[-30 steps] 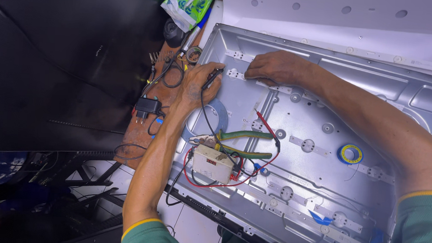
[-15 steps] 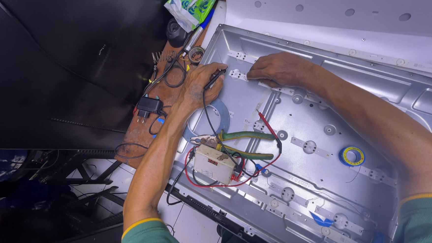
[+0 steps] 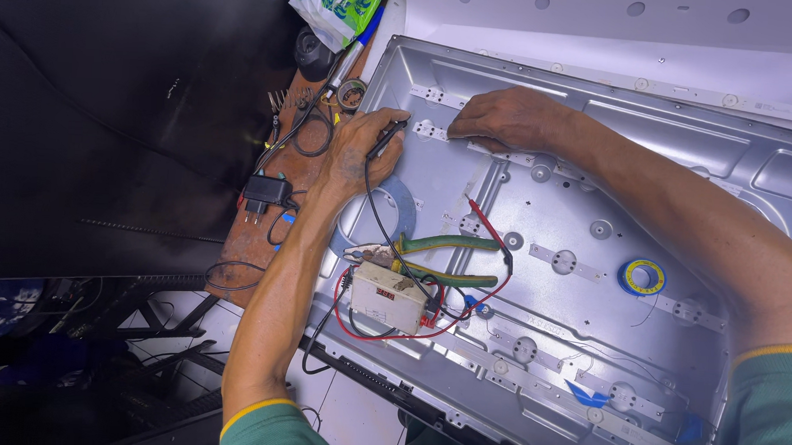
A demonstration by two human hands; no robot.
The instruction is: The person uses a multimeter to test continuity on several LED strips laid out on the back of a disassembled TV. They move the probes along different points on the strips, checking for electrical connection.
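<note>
Gripping black probe [image 3: 388, 141] in left hand [image 3: 361, 150] (strip-side)

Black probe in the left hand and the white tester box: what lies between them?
In the head view, only the probe's black lead runs over bare metal panel from the black probe in the left hand to the white tester box.

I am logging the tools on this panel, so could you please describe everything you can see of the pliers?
The pliers lie flat on the grey metal back panel, jaws pointing left, handles right. The handles wear worn green sleeves and are spread apart; the metal head looks dull and rusty. They sit just above the small cream tester box, whose black lead crosses them. No hand touches them.
</note>
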